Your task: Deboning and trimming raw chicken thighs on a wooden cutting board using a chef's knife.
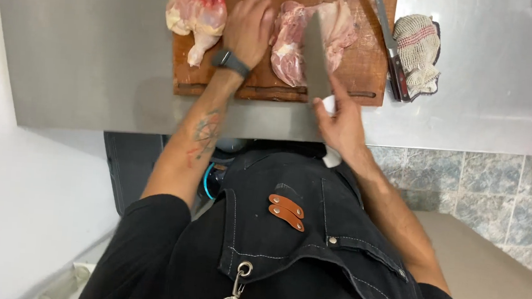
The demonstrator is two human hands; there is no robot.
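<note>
At upper centre, the pale pink raw chicken piece (312, 39) on the brown wooden cutting board (361, 68) is best steadied by the flat-pressed left hand (248, 29), fingers kept clear, while the broad steel cleaver (317, 55), gripped tightly by the right hand (343, 127), is drawn down squarely.

- Chicken piece (313, 36): raw, pale pink with creamy skin; lies flat on the cutting board (271, 86), right of centre; the left hand (248, 28) rests against its left edge
- Knife (317, 58): broad grey blade, white handle gripped in the right hand (342, 124); blade points away from the person, lying across the chicken piece
</note>
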